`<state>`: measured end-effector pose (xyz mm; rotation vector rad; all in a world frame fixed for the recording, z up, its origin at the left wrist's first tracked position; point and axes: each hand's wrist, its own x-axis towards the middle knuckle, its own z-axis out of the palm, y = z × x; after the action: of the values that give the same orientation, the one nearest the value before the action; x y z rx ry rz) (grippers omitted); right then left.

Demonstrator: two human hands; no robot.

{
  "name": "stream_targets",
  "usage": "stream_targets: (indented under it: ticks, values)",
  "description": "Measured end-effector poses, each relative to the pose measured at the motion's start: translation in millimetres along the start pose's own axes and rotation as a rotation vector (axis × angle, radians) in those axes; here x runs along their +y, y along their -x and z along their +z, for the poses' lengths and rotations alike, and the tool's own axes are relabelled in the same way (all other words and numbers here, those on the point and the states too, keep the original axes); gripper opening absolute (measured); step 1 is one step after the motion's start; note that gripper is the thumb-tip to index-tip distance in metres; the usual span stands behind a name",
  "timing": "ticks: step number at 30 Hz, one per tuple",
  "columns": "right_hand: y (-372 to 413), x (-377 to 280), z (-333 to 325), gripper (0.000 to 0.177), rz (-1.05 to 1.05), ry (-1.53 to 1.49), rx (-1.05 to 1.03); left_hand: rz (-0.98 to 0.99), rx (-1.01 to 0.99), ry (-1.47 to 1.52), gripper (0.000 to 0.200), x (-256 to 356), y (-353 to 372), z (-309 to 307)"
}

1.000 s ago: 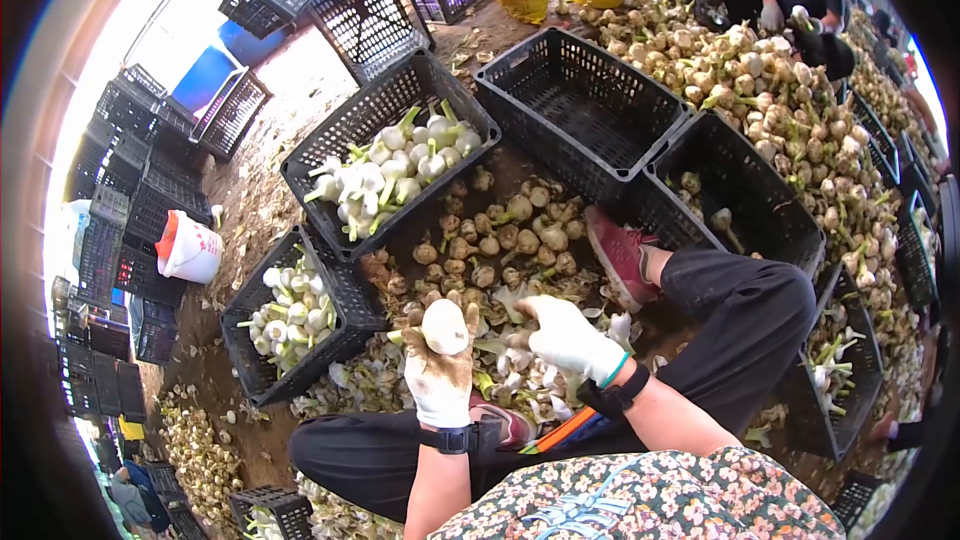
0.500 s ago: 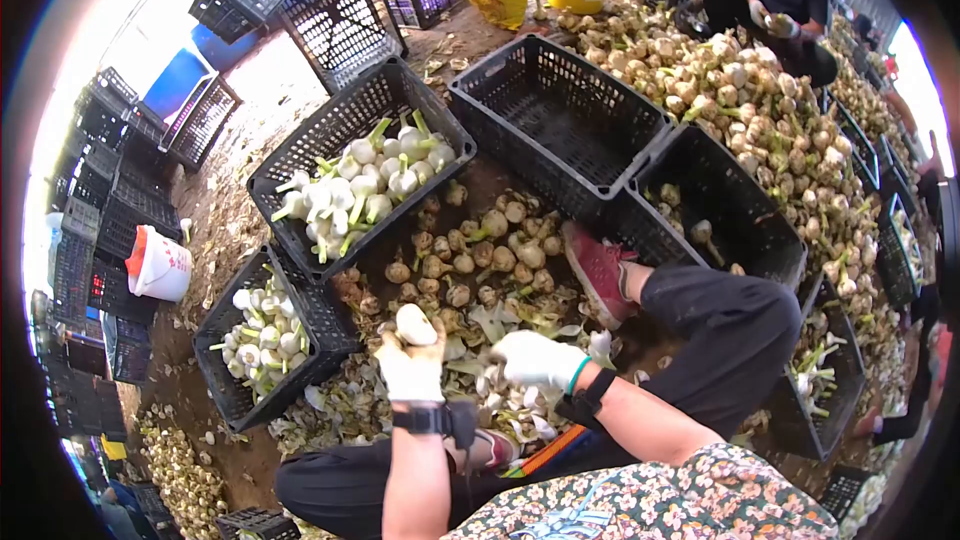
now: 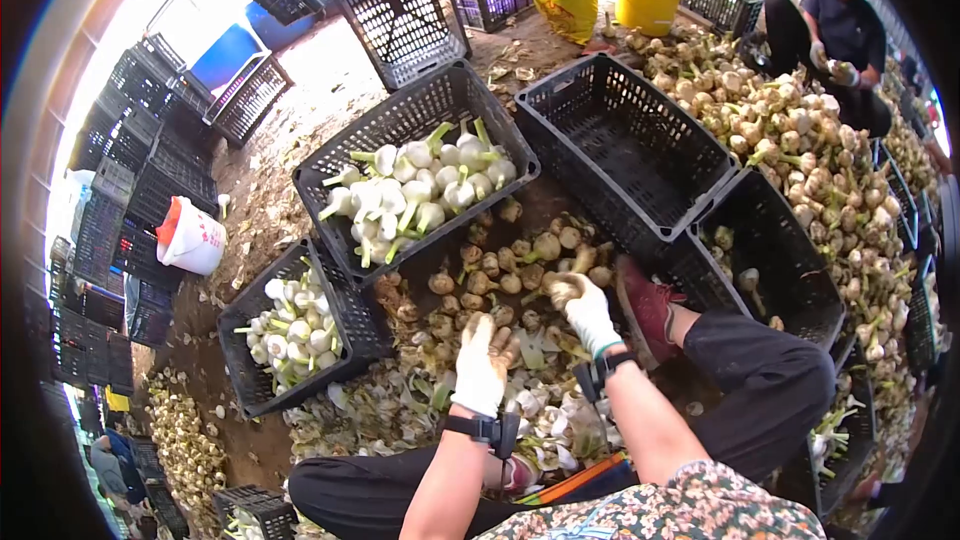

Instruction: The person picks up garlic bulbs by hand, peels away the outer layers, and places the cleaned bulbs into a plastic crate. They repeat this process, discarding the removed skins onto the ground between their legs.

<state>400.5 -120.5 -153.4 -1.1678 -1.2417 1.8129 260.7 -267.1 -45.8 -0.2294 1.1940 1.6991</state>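
My left hand (image 3: 485, 362), in a soiled white glove, hovers over the peelings with its fingers apart and no bulb visible in it. My right hand (image 3: 582, 310), gloved too, reaches to the heap of unpeeled garlic bulbs (image 3: 508, 280) between my legs. Its fingers curl round a garlic bulb (image 3: 584, 260), blurred and partly hidden by the glove. Cleaned white garlic (image 3: 415, 185) with green stems lies in the black crate (image 3: 318, 185) ahead. More fills a smaller crate (image 3: 236, 355) at the left. Loose garlic skins (image 3: 400, 410) cover the ground beneath my hands.
Two black crates, one (image 3: 630, 130) ahead and one (image 3: 790, 250) at the right with a few bulbs, border a large garlic mound (image 3: 800, 140). A co-worker (image 3: 845, 30) sits behind it. A white bucket (image 3: 195, 240) and stacked crates (image 3: 150, 180) stand left.
The peeled white bulb has left my left hand, which has opened. My right hand has moved forward to the unpeeled bulbs. The view has shifted, so the scene sits further right.
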Motion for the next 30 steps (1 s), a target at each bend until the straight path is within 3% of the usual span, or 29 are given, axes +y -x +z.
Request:
stream_targets:
  ticks: [2, 3, 5, 6, 8, 10, 11, 13, 18, 21, 22, 24, 28, 30]
  values:
    - [57, -53, 25, 0.034, -0.198, 0.132, -0.140, -0.261, -0.036, 0.048, 0.056, -6, 9, 11]
    - [85, -84, 36, 0.032, -0.063, 0.015, -0.233, -0.340, -0.366, 0.155, 0.060, -8, 13, 13]
    - [116, -122, 37, 0.025, 0.161, -0.306, -0.375, -0.036, -0.450, 0.101, 0.060, -18, 16, 7]
    - [123, -123, 38, 0.023, -0.056, -0.379, -0.202, 0.100, -0.540, 0.077, 0.060, -6, 43, 21]
    - [136, -139, 44, 0.022, 0.004, -0.413, 0.031, 0.311, -0.541, -0.144, 0.065, 7, 69, 25]
    - [148, -140, 43, 0.027, 0.035, -0.496, -0.093, 0.494, -0.536, -0.425, 0.072, 16, 86, 20]
    - [160, -150, 49, 0.029, -0.039, -0.372, -0.192, 0.505, -0.542, -0.427, 0.072, 20, 92, 19]
    - [175, -157, 59, 0.035, -0.060, -0.218, -0.304, 1.030, -0.574, -0.818, 0.078, 25, 105, 16]
    - [205, -168, 64, 0.035, -0.003, -0.278, -0.366, 1.063, -0.467, -0.876, 0.079, 34, 130, -4]
    - [218, -166, 61, 0.045, 0.046, -0.434, -0.529, 1.111, -0.464, -0.856, 0.078, 36, 141, -15]
    - [220, -162, 63, 0.045, 0.050, -0.433, -0.534, 0.857, -0.439, -0.603, 0.076, 31, 151, -16]
    - [224, -157, 66, 0.043, 0.060, -0.551, -0.550, 0.744, -0.455, -0.486, 0.073, 31, 159, -19]
    - [231, -165, 68, 0.042, 0.078, -0.554, -0.588, 0.723, -0.419, -0.488, 0.072, 31, 165, -25]
    - [235, -166, 73, 0.040, -0.008, -0.437, -0.531, 1.256, -0.338, -0.988, 0.074, 33, 160, -30]
